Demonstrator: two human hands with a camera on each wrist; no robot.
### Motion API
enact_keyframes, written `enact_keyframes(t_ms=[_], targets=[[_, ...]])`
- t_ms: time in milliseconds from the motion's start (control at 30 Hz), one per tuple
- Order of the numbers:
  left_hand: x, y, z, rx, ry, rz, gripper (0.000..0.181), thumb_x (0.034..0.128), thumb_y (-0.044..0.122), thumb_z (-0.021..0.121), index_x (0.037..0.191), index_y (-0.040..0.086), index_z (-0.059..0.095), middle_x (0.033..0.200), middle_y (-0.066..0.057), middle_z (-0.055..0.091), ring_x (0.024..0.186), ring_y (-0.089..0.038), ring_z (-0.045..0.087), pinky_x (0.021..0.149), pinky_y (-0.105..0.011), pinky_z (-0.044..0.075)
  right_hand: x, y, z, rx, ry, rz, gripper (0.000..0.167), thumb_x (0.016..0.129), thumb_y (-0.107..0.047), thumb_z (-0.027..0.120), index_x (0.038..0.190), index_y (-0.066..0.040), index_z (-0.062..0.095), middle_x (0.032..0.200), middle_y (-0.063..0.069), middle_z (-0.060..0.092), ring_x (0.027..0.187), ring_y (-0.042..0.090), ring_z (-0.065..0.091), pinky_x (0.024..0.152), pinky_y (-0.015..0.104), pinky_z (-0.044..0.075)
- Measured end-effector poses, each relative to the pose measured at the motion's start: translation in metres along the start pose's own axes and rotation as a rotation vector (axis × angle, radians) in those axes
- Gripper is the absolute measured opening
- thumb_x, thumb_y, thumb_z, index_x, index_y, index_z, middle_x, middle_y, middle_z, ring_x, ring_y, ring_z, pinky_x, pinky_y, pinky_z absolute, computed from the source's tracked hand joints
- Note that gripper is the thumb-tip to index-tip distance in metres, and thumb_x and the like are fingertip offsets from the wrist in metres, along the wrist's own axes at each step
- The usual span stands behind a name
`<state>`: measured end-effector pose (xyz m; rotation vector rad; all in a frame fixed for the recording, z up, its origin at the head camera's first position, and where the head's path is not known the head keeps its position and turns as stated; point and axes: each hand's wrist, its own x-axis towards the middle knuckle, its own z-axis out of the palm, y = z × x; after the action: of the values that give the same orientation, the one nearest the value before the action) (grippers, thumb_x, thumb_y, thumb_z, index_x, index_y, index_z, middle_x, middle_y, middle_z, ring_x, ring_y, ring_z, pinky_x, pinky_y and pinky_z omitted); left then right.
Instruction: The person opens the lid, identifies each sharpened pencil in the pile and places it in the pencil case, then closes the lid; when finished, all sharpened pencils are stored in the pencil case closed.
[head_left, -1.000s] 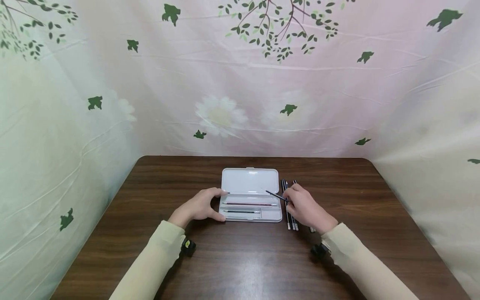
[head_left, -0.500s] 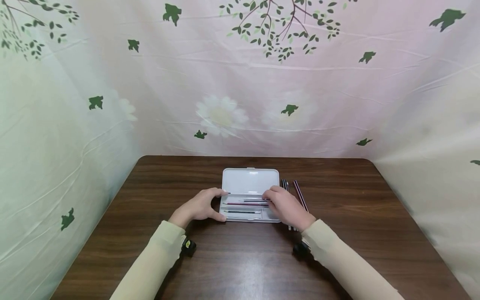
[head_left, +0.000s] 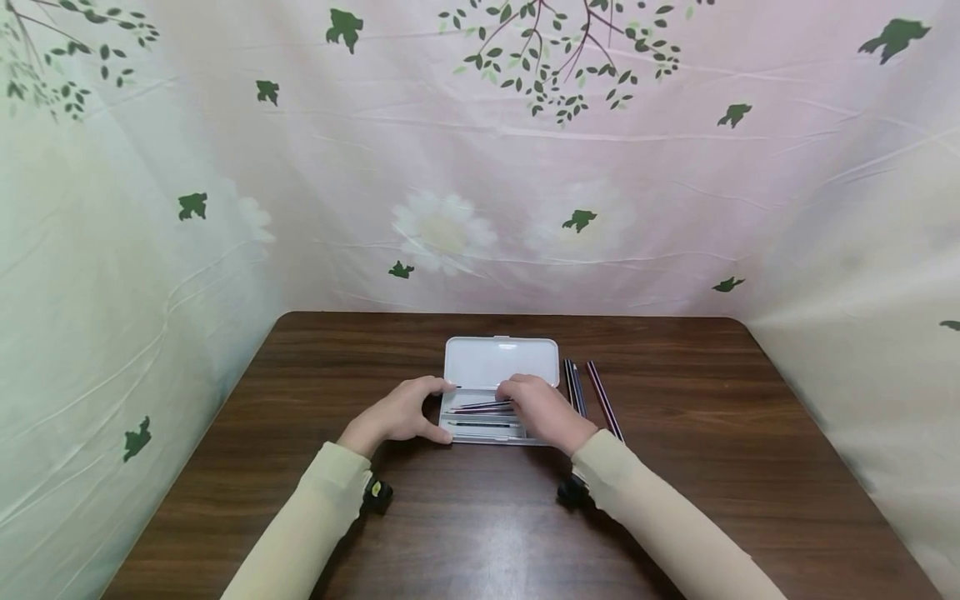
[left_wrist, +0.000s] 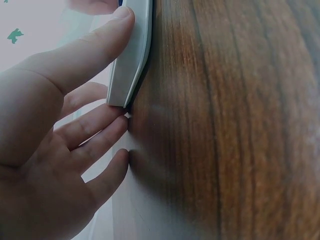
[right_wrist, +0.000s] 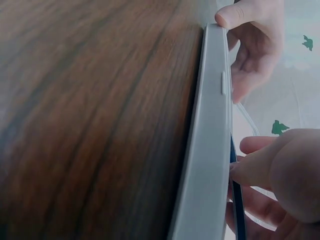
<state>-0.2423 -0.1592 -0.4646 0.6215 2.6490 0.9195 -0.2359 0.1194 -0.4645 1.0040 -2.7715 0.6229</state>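
Pencil (right_wrist: 238, 210) — between right fingers (right_wrist: 252, 169), over case (right_wrist: 207, 135)

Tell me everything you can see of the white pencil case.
The white pencil case looks like glossy plastic: a shallow tray with its lid open away from the person. It sits on the wooden table, with pencils inside its divided sections. The left hand grips its left end; the right hand is over it, pinching a dark pencil.

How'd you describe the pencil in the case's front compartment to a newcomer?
On the brown table, find the open white case, lid folded back. Look into its compartment nearest the person for the dark pencil. It's the only one visible there; the compartment behind holds a bunch of pencils.
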Motion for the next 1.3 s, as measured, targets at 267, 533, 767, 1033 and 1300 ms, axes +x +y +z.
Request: enact_keyframes(t_ms=[267,533,767,1033,1300], targets=[[0.0,0.001,0.0,0.019,0.01,0.031,0.085,0.0712,0.031,0.1,0.144,0.01,0.062,0.14,-0.009,0.064,0.132,-0.027,0.057,0.115,-0.048,0.044,0.003,0.004,0.006,0.055,0.011,-0.018,0.026,0.095,0.012,0.064,0.106,-0.008,0.077,0.103,0.003,0.076,0.097,0.015,0.071,0.088,0.034,0.061],[0.0,-0.001,0.002,0.021,0.005,0.018,0.086,0.0707,0.031,0.1,0.145,0.01,0.062,0.14,-0.007,0.064,0.133,-0.025,0.057,0.115,-0.047,0.044,-0.014,0.013,-0.002,0.071,0.083,-0.019,0.02,0.094,0.006,0.069,0.107,-0.007,0.077,0.104,0.003,0.076,0.1,0.016,0.072,0.088,0.036,0.061],[-0.001,0.002,0.0,0.019,0.007,0.008,0.085,0.071,0.03,0.1,0.145,0.01,0.062,0.141,-0.008,0.063,0.133,-0.027,0.056,0.115,-0.049,0.044,-0.036,0.02,-0.023,0.077,0.132,0.004,0.017,0.093,-0.002,0.074,0.109,-0.004,0.077,0.107,0.005,0.075,0.101,0.019,0.072,0.087,0.04,0.062],[0.001,0.001,0.001,0.014,0.004,-0.006,0.085,0.0715,0.03,0.1,0.146,0.012,0.062,0.143,-0.007,0.062,0.135,-0.025,0.055,0.117,-0.047,0.043,-0.062,0.045,-0.04,0.066,0.216,0.056,0.016,0.091,0.0,0.074,0.107,-0.003,0.076,0.103,0.007,0.075,0.095,0.02,0.071,0.082,0.042,0.061],[-0.001,0.004,0.0,0.017,0.004,-0.014,0.085,0.0718,0.03,0.1,0.146,0.012,0.061,0.143,-0.007,0.062,0.136,-0.025,0.054,0.117,-0.047,0.042,-0.085,0.067,-0.047,0.046,0.191,0.201,0.015,0.093,-0.002,0.074,0.108,-0.004,0.075,0.101,0.007,0.073,0.089,0.02,0.067,0.079,0.044,0.06]])
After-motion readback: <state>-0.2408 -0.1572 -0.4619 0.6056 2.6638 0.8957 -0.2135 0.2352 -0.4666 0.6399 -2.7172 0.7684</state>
